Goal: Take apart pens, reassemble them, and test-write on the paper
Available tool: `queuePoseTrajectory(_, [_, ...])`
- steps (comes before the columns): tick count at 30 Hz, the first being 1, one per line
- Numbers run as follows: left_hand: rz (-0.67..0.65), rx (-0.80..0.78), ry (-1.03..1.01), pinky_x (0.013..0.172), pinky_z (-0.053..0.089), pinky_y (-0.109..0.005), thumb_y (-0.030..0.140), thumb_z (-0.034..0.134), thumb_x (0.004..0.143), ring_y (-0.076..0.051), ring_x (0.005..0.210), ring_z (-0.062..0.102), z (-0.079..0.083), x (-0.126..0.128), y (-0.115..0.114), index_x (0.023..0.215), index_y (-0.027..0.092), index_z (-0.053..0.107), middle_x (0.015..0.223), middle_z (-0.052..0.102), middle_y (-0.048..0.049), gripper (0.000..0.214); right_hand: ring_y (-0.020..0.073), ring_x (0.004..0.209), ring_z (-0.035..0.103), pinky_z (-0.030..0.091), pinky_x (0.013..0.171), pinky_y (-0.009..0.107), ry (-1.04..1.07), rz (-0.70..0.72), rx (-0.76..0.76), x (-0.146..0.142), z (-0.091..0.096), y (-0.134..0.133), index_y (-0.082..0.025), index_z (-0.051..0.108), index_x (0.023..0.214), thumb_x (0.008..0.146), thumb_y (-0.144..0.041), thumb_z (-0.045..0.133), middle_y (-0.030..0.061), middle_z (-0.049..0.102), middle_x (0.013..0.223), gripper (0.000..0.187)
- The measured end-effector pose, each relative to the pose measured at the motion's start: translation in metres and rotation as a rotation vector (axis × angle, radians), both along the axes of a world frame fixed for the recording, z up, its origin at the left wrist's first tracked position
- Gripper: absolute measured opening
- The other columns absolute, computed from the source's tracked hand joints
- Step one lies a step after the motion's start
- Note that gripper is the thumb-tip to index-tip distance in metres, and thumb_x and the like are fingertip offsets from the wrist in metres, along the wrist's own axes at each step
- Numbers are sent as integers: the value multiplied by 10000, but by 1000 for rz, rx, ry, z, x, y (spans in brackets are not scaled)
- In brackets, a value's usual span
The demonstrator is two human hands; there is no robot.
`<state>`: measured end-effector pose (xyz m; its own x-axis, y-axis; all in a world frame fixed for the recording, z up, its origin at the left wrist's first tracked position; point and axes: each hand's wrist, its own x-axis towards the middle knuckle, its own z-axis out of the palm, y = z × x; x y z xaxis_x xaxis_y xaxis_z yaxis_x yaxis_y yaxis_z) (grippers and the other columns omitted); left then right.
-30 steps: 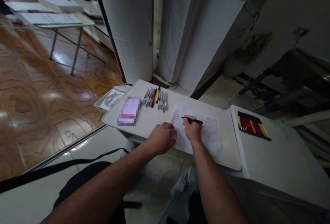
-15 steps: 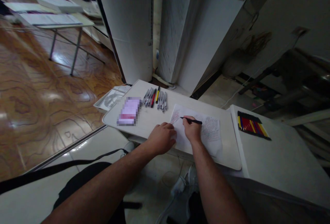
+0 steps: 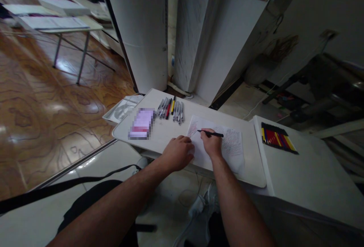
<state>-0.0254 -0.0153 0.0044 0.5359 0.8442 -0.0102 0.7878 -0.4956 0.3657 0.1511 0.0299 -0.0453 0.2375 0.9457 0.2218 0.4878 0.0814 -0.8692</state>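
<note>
My right hand (image 3: 211,143) is closed around a black pen (image 3: 213,133), its tip pointing left over the upper left part of a white sheet of paper (image 3: 203,151). Dense dark and reddish handwriting covers the right half of the sheet; a few reddish lines show at its top left. My left hand (image 3: 178,152) rests at the sheet's left edge and the near edge of the small white table (image 3: 162,137). Its fingers are loosely bent and lie on the surface, with no object visible in them. The underside of that hand is hidden.
Several clear pens (image 3: 178,111) lie beside a red marker (image 3: 168,108) and a yellow marker (image 3: 173,106). A blurred-out phone-like thing (image 3: 142,123) lies further left. On the white surface at right is a pack of coloured markers (image 3: 278,137). A white column (image 3: 139,31) stands behind.
The pen tip has shifted very slightly left and down, along with my right hand. My left hand stays in place, and the view has moved a little.
</note>
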Motion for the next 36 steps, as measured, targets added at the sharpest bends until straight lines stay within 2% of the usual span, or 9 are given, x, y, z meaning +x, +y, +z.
queuePoseTrajectory(4, [2,5,4,879,464,-422,330,606,809,-280,1106,539,-1,1,0,1001,257,686,1169,637,-68,221,182,685,662,519,663,270,-20,117,-15,2,3,-3,-188,734,796,751,-320,595,40,729,747,196])
queuePoseTrajectory(10, [0,3,6,892,462,-425,328,611,804,-279,1125,531,-1,1,0,1032,261,683,1189,631,-69,248,191,661,666,524,620,279,-45,-58,-11,2,-2,2,-179,724,881,782,-352,555,46,724,715,261])
queuePoseTrajectory(12, [4,-8,8,898,460,-422,330,611,805,-279,1133,528,0,1,0,1027,259,684,1198,628,-72,244,191,656,666,525,615,278,-32,-59,-7,1,-2,2,-176,724,879,773,-350,560,50,726,718,261])
queuePoseTrajectory(17, [-4,-1,7,884,466,-428,344,606,812,-283,1117,535,1,1,0,1005,258,689,1180,634,-71,228,190,667,672,530,634,275,-18,66,-19,2,1,-1,-187,725,823,756,-346,582,49,729,726,224])
queuePoseTrajectory(22, [-10,6,12,881,468,-437,352,602,814,-284,1119,535,-1,0,1,1038,261,683,1196,630,-64,255,191,660,672,524,592,274,-43,-64,1,4,-6,2,-184,720,897,796,-367,532,49,721,699,282])
queuePoseTrajectory(25, [-5,9,5,886,463,-429,349,607,808,-285,1128,529,-2,0,1,1042,260,683,1204,629,-66,261,191,654,669,521,579,272,-44,-85,4,3,-8,3,-175,718,913,799,-368,529,52,719,693,294])
queuePoseTrajectory(28, [-5,9,3,884,460,-428,335,610,803,-285,1129,527,-1,0,0,1028,261,686,1197,630,-67,249,187,660,668,525,601,273,-18,-49,1,2,-4,1,-174,723,891,783,-349,547,53,726,712,271])
queuePoseTrajectory(33, [-1,2,3,873,459,-422,326,609,803,-279,1104,540,0,1,0,1002,258,692,1177,635,-71,226,189,703,674,525,667,273,-33,127,-5,1,4,-3,-192,731,778,748,-315,589,46,738,756,190])
queuePoseTrajectory(36, [0,6,-7,871,459,-424,325,613,798,-283,1108,538,-1,1,0,1003,256,690,1177,638,-69,230,193,714,675,525,688,281,-55,51,24,2,3,-2,-183,735,816,768,-333,577,55,740,771,222])
